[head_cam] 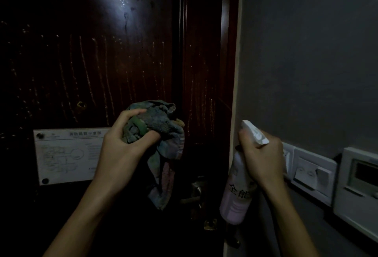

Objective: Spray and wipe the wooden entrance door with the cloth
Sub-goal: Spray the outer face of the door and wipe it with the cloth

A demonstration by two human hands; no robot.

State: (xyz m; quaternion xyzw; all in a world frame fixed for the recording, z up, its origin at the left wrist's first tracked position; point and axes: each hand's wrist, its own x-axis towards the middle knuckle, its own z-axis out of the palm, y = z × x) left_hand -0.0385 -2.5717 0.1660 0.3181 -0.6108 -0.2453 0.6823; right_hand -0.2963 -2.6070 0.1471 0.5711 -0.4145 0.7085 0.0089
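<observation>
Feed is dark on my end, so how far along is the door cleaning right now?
Done: spraying, it seems. Drip streaks run down the wooden door. In hand: the left hand grips the bunched cloth in front of the door, and the right hand holds the spray bottle beside the frame. Left: wiping. The streaks look undisturbed, so it has probably not started.

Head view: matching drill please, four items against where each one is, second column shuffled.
1. crumpled multicoloured cloth
2. pale pink plastic spray bottle
3. white rectangular printed sign
4. white plastic wall switch

A. mounted on the grey wall
B. gripped in the left hand
C. fixed to the dark wooden door
D. gripped in the right hand

Pairs: 1-B, 2-D, 3-C, 4-A
</observation>
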